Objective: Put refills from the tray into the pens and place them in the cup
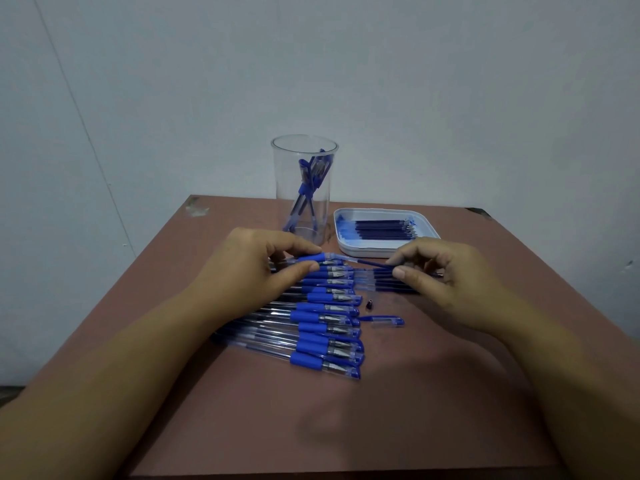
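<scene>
My left hand point(256, 268) grips a clear pen barrel with a blue grip point(317, 258) held level above the table. My right hand point(440, 271) pinches a dark blue refill point(372, 263) whose left end sits in the barrel's open mouth. A row of several blue capped pens point(322, 320) lies on the brown table below my left hand. The white tray point(349, 249) at the back right holds several dark refills point(382, 228). A tall clear cup point(304, 168) behind my left hand has a few pens standing in it.
A loose blue pen cap point(382, 321) and a small dark tip piece point(370, 304) lie right of the pen row. Several loose refills point(388, 284) lie under my right hand. The table point(346, 427) ends at a pale wall behind.
</scene>
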